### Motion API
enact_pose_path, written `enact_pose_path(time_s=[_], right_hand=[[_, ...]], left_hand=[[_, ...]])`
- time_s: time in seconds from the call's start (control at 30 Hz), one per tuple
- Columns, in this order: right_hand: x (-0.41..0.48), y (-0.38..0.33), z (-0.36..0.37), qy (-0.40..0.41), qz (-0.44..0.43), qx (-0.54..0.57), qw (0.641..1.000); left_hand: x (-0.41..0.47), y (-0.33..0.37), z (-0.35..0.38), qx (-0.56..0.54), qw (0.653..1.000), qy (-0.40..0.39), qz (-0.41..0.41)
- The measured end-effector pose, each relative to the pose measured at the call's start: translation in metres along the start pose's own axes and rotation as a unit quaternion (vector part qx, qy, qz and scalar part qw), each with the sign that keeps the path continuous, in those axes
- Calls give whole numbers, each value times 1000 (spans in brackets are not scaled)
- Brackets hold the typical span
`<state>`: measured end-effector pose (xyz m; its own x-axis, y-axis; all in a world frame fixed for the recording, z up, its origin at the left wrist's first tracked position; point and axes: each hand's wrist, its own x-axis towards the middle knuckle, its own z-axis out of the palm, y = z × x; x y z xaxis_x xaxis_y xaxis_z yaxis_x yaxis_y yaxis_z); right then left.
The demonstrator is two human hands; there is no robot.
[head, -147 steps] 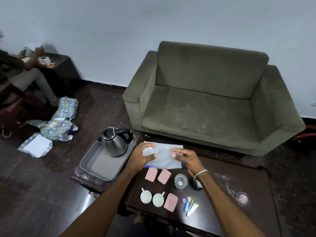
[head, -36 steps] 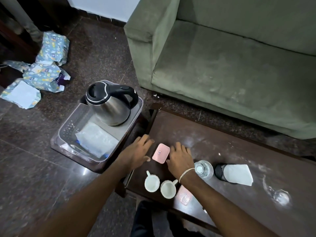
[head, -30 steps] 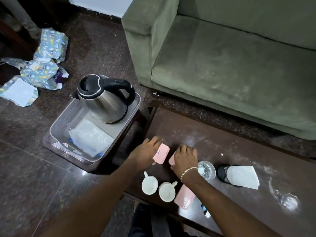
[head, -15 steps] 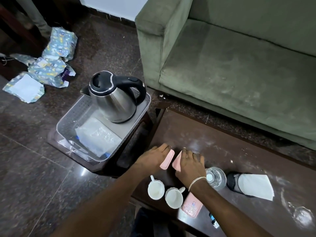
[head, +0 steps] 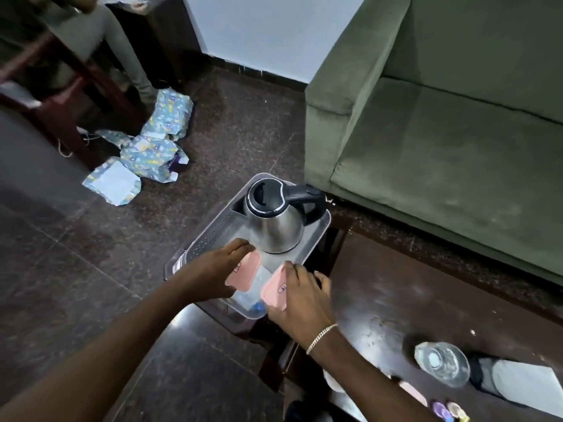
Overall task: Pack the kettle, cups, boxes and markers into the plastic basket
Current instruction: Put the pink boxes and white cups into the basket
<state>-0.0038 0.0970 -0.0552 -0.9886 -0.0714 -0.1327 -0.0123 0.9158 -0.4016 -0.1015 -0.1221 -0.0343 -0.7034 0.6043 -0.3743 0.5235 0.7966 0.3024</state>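
Note:
A steel kettle with a black lid and handle stands at the far end of the clear plastic basket. My left hand holds a pink box over the basket's near half. My right hand holds a second pink box at the basket's near right rim. A clear plastic bag lies in the basket under the boxes. Another pink box and marker caps lie at the table's near edge. A white cup shows partly behind my right forearm.
The basket sits on a low dark stand left of the dark coffee table. A glass and a black object under white paper stand on the table. A green sofa is behind. Torn wrapping paper litters the floor; a person's leg is far left.
Both hands lifted a pink box each off the table and carried them left, over the basket. The view swung left with them.

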Motion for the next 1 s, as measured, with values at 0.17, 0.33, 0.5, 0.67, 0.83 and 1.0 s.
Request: enact_pose_path(time_s=[0.17,0.33,0.5,0.67,0.83,1.0], right_hand=[[32,-25,38,-28,2,-23,999],[44,-27,71,-72,11,-55,996],[47,-25,85,-104,0,-65,992],[49,-25,86,-120,4,-55,991],[51,-24,86,-123,-2,-51,991],[48,-22,73,-110,-8,-36,993]], left_hand=[[11,-38,21,-8,999,-49,-6],[26,-55,41,6,996,-90,3],[36,-62,45,30,993,-111,29],[46,-60,44,66,987,-145,36],[49,-63,44,77,984,-152,43],[37,-66,36,82,990,-113,30]])
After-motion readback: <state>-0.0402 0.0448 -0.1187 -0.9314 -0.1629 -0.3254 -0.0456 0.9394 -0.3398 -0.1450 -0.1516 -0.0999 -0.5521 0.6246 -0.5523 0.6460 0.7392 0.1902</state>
